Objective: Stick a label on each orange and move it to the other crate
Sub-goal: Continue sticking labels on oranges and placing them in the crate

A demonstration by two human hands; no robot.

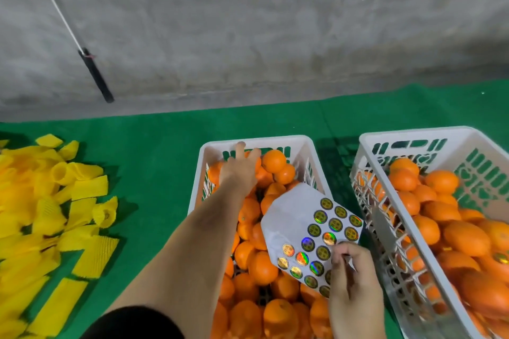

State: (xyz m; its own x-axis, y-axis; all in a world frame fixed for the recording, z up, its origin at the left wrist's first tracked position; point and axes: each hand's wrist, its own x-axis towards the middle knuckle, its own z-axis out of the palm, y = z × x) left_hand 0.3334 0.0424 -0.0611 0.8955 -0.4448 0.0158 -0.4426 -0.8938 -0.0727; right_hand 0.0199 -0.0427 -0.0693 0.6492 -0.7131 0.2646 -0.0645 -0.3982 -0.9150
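Right grip pinches the label sheet, tilted up-left; left grip reaches, fingers extended, over oranges.

A short black sleeve covers the left upper arm; forearms bare.
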